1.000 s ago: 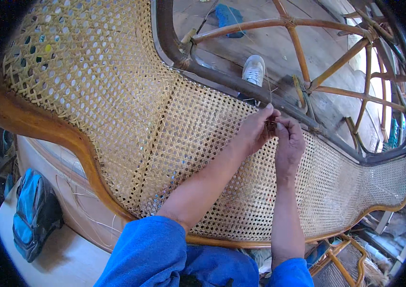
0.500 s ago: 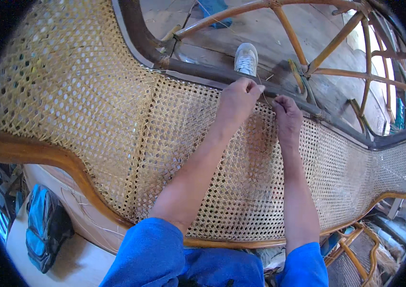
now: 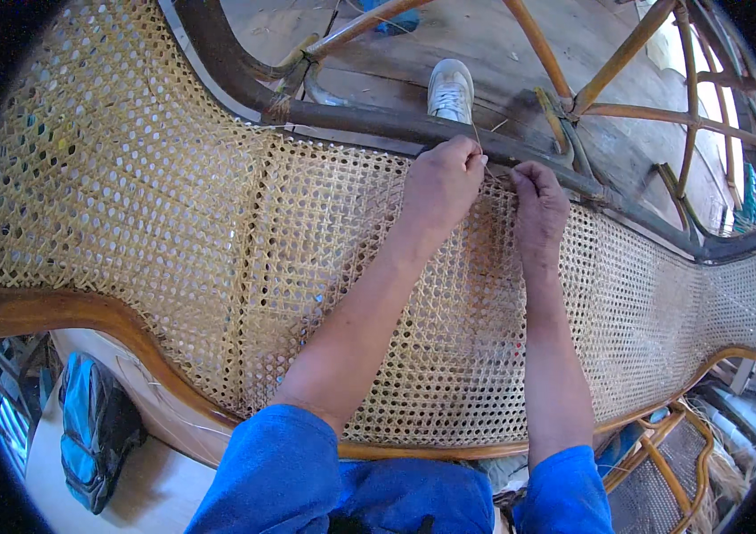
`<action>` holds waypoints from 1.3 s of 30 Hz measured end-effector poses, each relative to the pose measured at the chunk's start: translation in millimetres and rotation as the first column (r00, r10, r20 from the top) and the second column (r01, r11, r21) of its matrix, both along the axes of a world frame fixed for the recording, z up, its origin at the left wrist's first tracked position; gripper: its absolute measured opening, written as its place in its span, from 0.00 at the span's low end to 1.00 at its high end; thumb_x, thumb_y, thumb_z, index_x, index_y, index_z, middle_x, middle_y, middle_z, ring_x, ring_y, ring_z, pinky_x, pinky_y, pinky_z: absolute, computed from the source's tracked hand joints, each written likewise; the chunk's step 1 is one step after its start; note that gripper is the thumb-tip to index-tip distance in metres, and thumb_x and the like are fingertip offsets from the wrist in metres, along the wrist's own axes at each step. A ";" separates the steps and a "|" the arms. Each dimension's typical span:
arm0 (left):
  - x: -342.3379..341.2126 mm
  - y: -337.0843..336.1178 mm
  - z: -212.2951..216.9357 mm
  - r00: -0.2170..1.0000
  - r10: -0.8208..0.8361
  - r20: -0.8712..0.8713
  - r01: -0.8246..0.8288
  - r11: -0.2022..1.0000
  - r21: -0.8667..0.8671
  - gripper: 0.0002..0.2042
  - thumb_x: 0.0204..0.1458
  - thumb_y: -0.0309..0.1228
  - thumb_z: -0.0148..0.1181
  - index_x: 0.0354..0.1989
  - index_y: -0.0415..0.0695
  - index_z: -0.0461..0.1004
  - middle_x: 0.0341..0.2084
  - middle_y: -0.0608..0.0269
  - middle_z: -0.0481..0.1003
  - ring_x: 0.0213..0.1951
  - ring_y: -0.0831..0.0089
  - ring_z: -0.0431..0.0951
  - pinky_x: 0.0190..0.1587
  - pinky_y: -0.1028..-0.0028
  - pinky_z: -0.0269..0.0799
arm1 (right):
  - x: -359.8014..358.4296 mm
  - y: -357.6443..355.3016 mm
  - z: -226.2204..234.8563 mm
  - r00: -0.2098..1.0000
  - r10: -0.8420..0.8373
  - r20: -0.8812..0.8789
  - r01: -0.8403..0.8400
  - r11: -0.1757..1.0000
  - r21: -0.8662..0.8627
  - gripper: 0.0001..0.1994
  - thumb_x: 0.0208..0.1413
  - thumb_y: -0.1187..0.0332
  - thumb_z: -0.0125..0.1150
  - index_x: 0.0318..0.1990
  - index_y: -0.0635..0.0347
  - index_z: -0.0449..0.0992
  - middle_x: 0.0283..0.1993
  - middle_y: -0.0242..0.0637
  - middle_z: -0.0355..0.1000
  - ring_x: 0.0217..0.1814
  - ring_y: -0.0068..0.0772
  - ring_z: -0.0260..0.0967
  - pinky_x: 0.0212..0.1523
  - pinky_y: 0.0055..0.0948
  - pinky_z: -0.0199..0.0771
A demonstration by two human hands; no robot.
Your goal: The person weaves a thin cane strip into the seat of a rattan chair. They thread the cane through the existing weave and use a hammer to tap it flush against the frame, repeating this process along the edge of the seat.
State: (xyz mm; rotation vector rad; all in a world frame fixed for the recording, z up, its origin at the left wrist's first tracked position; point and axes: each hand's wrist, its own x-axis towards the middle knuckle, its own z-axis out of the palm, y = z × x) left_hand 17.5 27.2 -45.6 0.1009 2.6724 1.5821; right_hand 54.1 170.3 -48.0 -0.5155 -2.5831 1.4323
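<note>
A wide panel of woven cane webbing (image 3: 325, 218) stretches in front of me, its far edge running along a dark pole (image 3: 369, 122). My left hand (image 3: 447, 185) is at that edge, thumb and forefinger pinched on a thin cane strand (image 3: 476, 135) that sticks up past the fingertips. Just to its right, my right hand (image 3: 542, 206) is also closed, its fingertips pressed together near the same edge. A fine strand seems to run between the two hands, but what the right fingertips hold is too small to tell for certain.
Beyond the pole are bent rattan poles (image 3: 632, 55) and a white shoe (image 3: 451, 89) on the floor. A curved brown rim (image 3: 164, 343) borders the near side. A teal and black backpack (image 3: 93, 436) stands at lower left; another caned rattan piece (image 3: 654, 485) is at lower right.
The view has shifted slightly, so the pole and shoe appear higher. My right hand has moved up a little toward the pole; my left hand keeps its pinch.
</note>
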 end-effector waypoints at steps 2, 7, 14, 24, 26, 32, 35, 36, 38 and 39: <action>-0.4 -0.6 5.7 0.998 -0.033 0.044 0.033 0.999 0.016 0.10 0.49 0.34 0.59 0.34 0.41 0.75 0.29 0.49 0.77 0.33 0.54 0.78 0.36 0.63 0.72 | 2.5 4.8 -4.6 0.998 0.045 -0.054 -0.041 0.997 0.071 0.05 0.52 0.75 0.58 0.37 0.60 0.74 0.33 0.36 0.74 0.34 0.25 0.71 0.40 0.23 0.69; 2.1 1.6 -0.7 1.000 -0.001 -0.001 0.001 1.000 0.004 0.09 0.50 0.35 0.58 0.34 0.42 0.75 0.28 0.50 0.77 0.32 0.54 0.78 0.35 0.64 0.71 | 4.5 -1.1 2.8 0.995 0.091 -0.029 -0.087 0.989 0.123 0.06 0.52 0.74 0.58 0.38 0.60 0.74 0.32 0.37 0.74 0.34 0.26 0.71 0.39 0.24 0.69; 2.4 3.9 -0.5 1.000 0.018 0.006 -0.018 0.999 -0.038 0.09 0.50 0.35 0.58 0.33 0.42 0.75 0.26 0.51 0.76 0.31 0.54 0.77 0.33 0.64 0.71 | 3.3 2.0 -6.4 0.996 0.094 0.003 -0.094 0.989 0.117 0.07 0.52 0.75 0.57 0.39 0.59 0.75 0.33 0.38 0.74 0.33 0.28 0.72 0.39 0.24 0.70; 2.2 5.0 -2.8 0.999 0.029 0.033 -0.028 0.999 -0.029 0.09 0.50 0.35 0.57 0.33 0.42 0.75 0.27 0.50 0.76 0.31 0.55 0.78 0.34 0.64 0.71 | 3.5 2.3 -12.8 0.969 0.224 -0.109 -0.196 0.956 0.220 0.08 0.50 0.76 0.57 0.39 0.59 0.75 0.35 0.40 0.75 0.37 0.33 0.73 0.41 0.26 0.71; 2.1 4.5 -0.4 0.999 0.015 0.052 -0.014 1.000 -0.027 0.09 0.50 0.34 0.57 0.34 0.42 0.76 0.28 0.50 0.77 0.32 0.56 0.78 0.34 0.64 0.71 | 3.5 2.5 -13.1 0.968 0.243 -0.067 -0.213 0.931 0.296 0.08 0.50 0.77 0.57 0.39 0.60 0.75 0.35 0.41 0.74 0.37 0.34 0.73 0.41 0.27 0.71; 2.5 2.8 2.6 0.999 -0.011 0.050 0.013 0.999 -0.038 0.09 0.50 0.34 0.58 0.34 0.41 0.75 0.28 0.50 0.77 0.32 0.55 0.78 0.34 0.64 0.71 | 1.3 1.0 -9.7 0.983 0.181 -0.028 -0.175 0.975 0.137 0.08 0.49 0.76 0.58 0.38 0.62 0.74 0.34 0.42 0.73 0.37 0.39 0.72 0.40 0.30 0.70; 2.5 2.0 3.0 0.999 -0.014 0.032 0.015 0.999 -0.034 0.09 0.50 0.34 0.58 0.34 0.41 0.75 0.28 0.49 0.76 0.32 0.54 0.78 0.34 0.64 0.71 | 0.3 1.1 -5.5 0.989 0.146 -0.013 -0.145 0.988 0.057 0.08 0.48 0.76 0.59 0.38 0.61 0.74 0.34 0.42 0.73 0.36 0.40 0.72 0.39 0.31 0.70; 2.9 1.7 2.6 0.999 -0.017 0.030 0.018 0.999 -0.028 0.09 0.50 0.34 0.58 0.34 0.41 0.75 0.28 0.49 0.76 0.32 0.54 0.78 0.34 0.64 0.71 | 0.2 1.4 -4.8 0.990 0.143 -0.017 -0.142 0.989 0.048 0.08 0.48 0.76 0.59 0.37 0.61 0.74 0.34 0.42 0.73 0.36 0.40 0.71 0.39 0.31 0.70; 3.7 2.1 3.3 0.999 -0.018 0.038 0.019 0.999 -0.031 0.09 0.50 0.34 0.58 0.34 0.42 0.75 0.28 0.49 0.76 0.32 0.54 0.78 0.34 0.64 0.71 | -2.9 2.7 -2.3 0.978 0.210 -0.012 -0.204 0.960 0.192 0.07 0.48 0.77 0.59 0.37 0.61 0.74 0.34 0.42 0.73 0.36 0.39 0.72 0.40 0.30 0.70; 3.7 2.6 3.5 0.999 -0.019 0.041 0.021 0.999 -0.033 0.09 0.50 0.34 0.59 0.33 0.42 0.75 0.28 0.49 0.76 0.32 0.54 0.78 0.34 0.64 0.71 | -4.0 3.6 -2.4 0.970 0.243 -0.007 -0.233 0.936 0.263 0.07 0.48 0.77 0.59 0.36 0.61 0.75 0.35 0.42 0.73 0.36 0.38 0.72 0.40 0.30 0.70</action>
